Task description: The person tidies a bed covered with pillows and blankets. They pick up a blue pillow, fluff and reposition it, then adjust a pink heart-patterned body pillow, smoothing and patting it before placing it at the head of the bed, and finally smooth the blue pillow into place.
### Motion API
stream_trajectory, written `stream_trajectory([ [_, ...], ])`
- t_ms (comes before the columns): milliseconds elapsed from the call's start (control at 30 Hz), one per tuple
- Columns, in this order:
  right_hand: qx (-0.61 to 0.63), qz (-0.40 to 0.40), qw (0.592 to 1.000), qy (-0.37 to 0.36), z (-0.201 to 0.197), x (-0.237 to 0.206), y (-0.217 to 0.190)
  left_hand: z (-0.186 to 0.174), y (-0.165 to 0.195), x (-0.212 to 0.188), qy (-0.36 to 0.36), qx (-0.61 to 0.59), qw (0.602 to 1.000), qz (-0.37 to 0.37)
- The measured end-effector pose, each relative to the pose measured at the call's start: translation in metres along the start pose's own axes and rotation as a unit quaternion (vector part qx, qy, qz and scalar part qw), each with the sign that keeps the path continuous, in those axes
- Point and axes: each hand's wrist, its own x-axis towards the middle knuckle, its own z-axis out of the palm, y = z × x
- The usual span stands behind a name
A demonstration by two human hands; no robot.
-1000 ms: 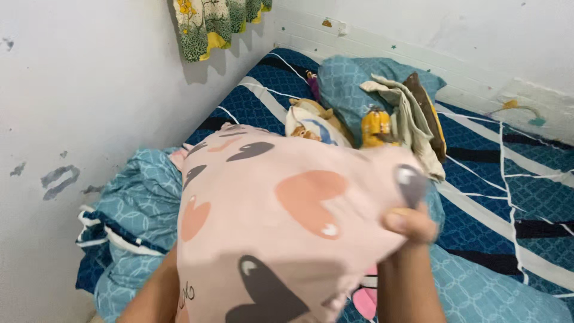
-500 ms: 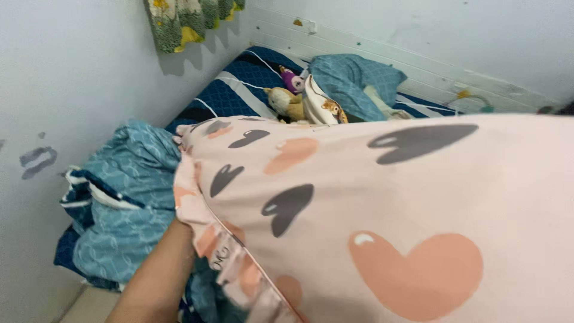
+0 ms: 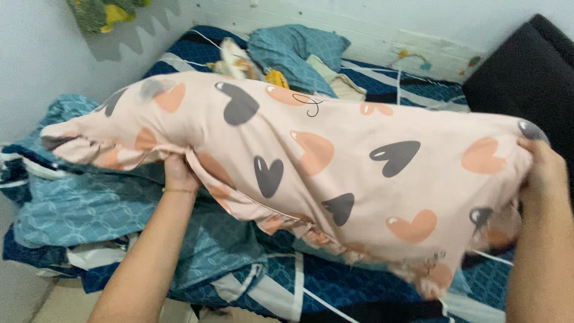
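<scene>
Two hands hold a long pink pillow [image 3: 311,161], printed with grey and orange hearts, lengthwise above a bed [image 3: 371,284]. The left hand [image 3: 178,174] grips it from underneath near its ruffled end, fingers closed into the fabric; the right hand [image 3: 544,170] clasps the opposite end. Crumpled teal bedding [image 3: 78,203] lies below, with a blue pillow [image 3: 299,51] near the wall.
</scene>
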Motion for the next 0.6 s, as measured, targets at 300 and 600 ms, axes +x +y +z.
stream_trajectory([
  [300,-0.081,-0.117,0.990,0.022,0.043,0.003,0.142,0.019,-0.102,-0.125,-0.045,0.167,0.899,-0.402],
  [600,-0.419,-0.197,0.854,-0.237,0.220,-0.180,0.253,-0.009,-0.120,-0.045,0.012,0.591,0.802,-0.085],
])
